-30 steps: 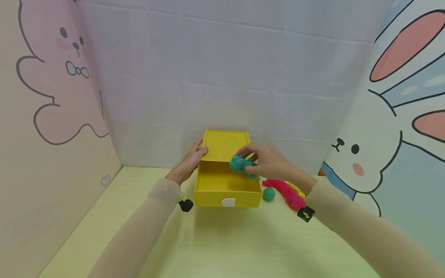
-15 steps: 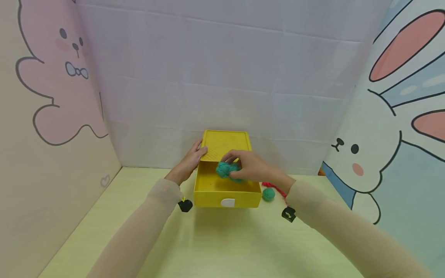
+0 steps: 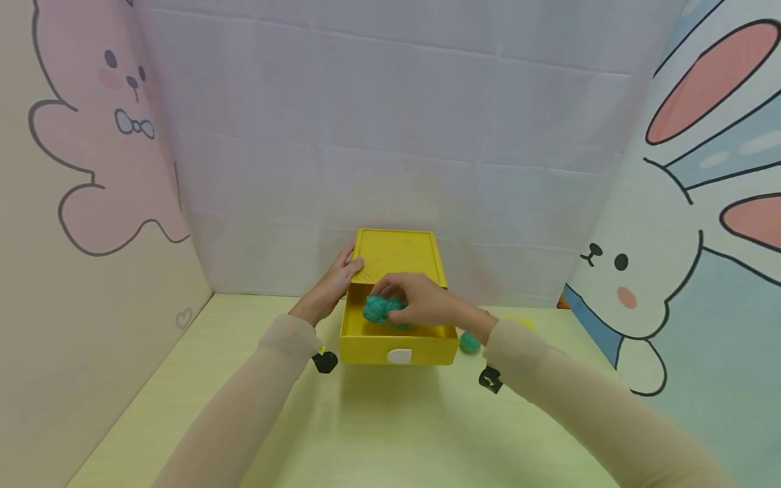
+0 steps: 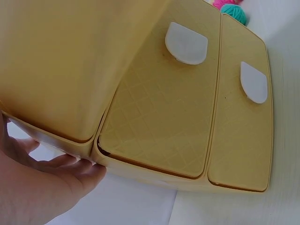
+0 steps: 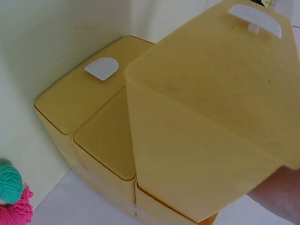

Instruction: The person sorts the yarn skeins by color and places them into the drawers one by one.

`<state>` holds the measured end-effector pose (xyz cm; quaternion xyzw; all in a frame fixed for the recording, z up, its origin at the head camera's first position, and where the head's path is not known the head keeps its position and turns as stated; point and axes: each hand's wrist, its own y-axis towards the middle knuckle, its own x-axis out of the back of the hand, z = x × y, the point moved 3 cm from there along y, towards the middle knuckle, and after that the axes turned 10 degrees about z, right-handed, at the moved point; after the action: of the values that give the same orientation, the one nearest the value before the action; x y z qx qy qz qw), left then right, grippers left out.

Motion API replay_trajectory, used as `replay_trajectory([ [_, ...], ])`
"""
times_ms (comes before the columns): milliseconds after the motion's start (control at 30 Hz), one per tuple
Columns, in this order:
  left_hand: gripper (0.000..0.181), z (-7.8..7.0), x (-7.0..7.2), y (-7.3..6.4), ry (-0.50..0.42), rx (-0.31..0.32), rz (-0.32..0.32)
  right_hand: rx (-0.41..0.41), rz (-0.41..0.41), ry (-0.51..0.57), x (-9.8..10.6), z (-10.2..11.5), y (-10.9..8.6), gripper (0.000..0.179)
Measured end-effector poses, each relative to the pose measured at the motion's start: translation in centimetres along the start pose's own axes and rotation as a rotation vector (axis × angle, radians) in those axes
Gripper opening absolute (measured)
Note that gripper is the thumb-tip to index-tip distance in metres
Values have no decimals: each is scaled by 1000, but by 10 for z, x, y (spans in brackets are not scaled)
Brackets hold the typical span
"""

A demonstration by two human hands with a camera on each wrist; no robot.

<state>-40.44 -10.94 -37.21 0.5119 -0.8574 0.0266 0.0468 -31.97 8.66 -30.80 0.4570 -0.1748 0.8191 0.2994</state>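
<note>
A yellow drawer cabinet (image 3: 399,247) stands by the back wall, its top drawer (image 3: 366,348) pulled out. Two lower drawers, closed, show in the left wrist view. Inside the pulled-out drawer, my right hand (image 3: 424,301) holds teal yarn (image 3: 376,309) between fingers and thumb; the hand covers part of the yarn. My left hand (image 3: 328,290) rests on the cabinet's left side, thumb on its top edge. The left wrist view shows the left fingers (image 4: 77,173) lying against the side wall. Most of the right hand is hidden behind the drawer in the right wrist view.
A teal yarn ball (image 3: 469,342) lies on the table right of the cabinet. Pink yarn (image 5: 16,213) lies beside it, mostly hidden by the right arm in the head view. Something yellow (image 3: 525,324) shows behind that arm. Printed walls enclose both sides.
My right hand has moved left and down with the teal yarn, from the drawer's right edge to inside it. The left hand stays in place on the cabinet.
</note>
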Motion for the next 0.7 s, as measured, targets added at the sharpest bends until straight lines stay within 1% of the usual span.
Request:
replay_trajectory([
  [233,68,0,0,-2,-4,-10,4,30,29,-20,-10,2,8,37],
  [533,67,-1,-1,-1,-10,-17,0,-19,61,3,-20,-1,14,37],
  [700,67,-1,-1,-1,-6,-14,-3,-13,95,8,-23,-3,17,37],
])
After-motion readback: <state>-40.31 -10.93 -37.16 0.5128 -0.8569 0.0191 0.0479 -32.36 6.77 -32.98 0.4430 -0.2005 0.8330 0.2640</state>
